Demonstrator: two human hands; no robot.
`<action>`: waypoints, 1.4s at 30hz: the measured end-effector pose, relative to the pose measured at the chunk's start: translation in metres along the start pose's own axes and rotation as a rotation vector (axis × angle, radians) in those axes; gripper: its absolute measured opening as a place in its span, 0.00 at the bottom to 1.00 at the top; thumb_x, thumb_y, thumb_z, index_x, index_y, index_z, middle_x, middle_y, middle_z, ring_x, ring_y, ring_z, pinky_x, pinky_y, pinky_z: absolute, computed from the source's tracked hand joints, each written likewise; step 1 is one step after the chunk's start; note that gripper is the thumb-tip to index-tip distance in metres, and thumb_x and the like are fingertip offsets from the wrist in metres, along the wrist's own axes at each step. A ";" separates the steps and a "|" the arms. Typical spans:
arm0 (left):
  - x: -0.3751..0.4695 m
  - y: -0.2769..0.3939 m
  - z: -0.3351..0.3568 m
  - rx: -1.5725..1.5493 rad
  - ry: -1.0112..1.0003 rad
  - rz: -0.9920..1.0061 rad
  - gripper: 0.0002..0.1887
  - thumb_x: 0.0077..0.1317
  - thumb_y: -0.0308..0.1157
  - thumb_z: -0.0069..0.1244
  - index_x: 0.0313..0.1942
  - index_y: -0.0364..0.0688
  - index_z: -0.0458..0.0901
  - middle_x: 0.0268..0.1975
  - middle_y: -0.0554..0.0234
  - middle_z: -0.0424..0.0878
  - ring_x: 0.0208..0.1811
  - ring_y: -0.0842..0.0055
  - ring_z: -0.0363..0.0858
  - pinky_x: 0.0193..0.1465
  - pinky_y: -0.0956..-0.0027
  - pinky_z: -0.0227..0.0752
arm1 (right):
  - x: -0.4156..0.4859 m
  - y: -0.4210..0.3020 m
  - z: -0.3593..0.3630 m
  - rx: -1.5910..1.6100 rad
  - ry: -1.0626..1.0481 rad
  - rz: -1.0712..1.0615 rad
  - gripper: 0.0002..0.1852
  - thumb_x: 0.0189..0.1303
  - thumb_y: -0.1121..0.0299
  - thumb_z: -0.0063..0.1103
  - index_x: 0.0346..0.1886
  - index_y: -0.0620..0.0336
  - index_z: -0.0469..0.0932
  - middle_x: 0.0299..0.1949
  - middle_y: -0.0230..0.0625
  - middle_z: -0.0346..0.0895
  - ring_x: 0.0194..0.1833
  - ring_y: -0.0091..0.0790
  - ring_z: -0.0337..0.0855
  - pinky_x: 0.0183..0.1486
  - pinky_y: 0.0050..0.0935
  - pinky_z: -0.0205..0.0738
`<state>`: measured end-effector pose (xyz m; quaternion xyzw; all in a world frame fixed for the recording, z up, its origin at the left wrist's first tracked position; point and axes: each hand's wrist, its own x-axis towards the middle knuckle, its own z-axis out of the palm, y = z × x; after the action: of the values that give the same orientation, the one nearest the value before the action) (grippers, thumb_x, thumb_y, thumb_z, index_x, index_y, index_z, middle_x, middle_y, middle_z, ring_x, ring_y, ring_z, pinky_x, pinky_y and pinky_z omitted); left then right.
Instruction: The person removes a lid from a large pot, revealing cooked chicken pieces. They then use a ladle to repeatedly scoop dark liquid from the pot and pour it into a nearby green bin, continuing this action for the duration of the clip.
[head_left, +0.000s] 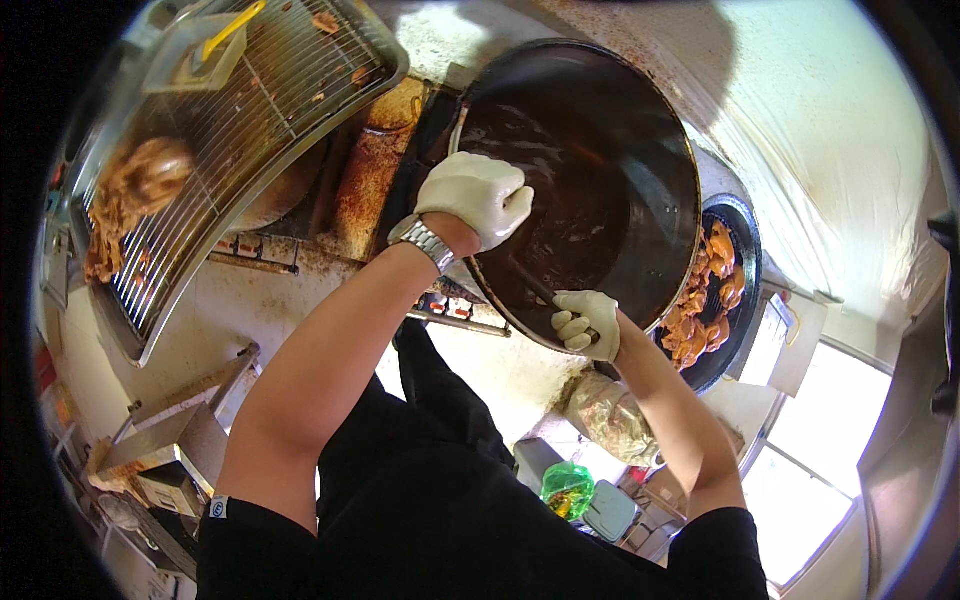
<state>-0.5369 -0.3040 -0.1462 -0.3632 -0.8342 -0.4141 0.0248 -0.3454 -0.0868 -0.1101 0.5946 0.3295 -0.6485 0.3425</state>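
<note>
Before me stands a large dark metal pot (637, 202) holding dark brown liquid (547, 165). My left hand (476, 196), in a white glove with a metal watch at the wrist, is curled at the pot's left rim, near its handle; whether it grips anything is hidden. My right hand (589, 324), also gloved, holds the dark handle of a utensil (531, 279) at the pot's near side. That handle slants down into the pot, and its far end is not visible.
At the left, a wire rack in a metal tray (274, 161) bears browned meat (142, 195) and a clear container (202, 64) with a yellow-handled brush (234, 30). A black pan (750, 247) of glazed meat pieces (694, 322) is at the right. Stove knobs (450, 306) face me.
</note>
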 end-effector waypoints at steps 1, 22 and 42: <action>-0.001 -0.001 0.001 -0.004 0.028 0.020 0.18 0.70 0.42 0.61 0.22 0.44 0.81 0.26 0.53 0.84 0.32 0.48 0.84 0.37 0.43 0.75 | 0.002 0.003 0.001 0.071 -0.079 0.002 0.13 0.90 0.66 0.42 0.70 0.52 0.68 0.31 0.26 0.70 0.20 0.14 0.63 0.18 0.18 0.55; 0.002 -0.001 0.000 0.008 -0.055 -0.044 0.16 0.69 0.44 0.54 0.27 0.46 0.89 0.31 0.50 0.90 0.35 0.46 0.88 0.42 0.40 0.80 | -0.029 0.077 0.035 0.771 -0.968 -0.253 0.29 0.94 0.64 0.26 0.91 0.59 0.52 0.31 0.25 0.62 0.19 0.15 0.64 0.20 0.20 0.61; 0.002 0.005 -0.005 0.047 -0.122 -0.093 0.19 0.71 0.45 0.57 0.25 0.43 0.85 0.28 0.50 0.87 0.33 0.46 0.86 0.38 0.40 0.77 | -0.078 0.064 -0.051 0.430 -0.309 -0.845 0.29 0.92 0.60 0.39 0.90 0.52 0.57 0.25 0.24 0.66 0.16 0.16 0.63 0.15 0.22 0.61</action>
<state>-0.5371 -0.3046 -0.1387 -0.3481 -0.8596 -0.3723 -0.0369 -0.2599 -0.0749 -0.0379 0.3633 0.3460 -0.8643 -0.0357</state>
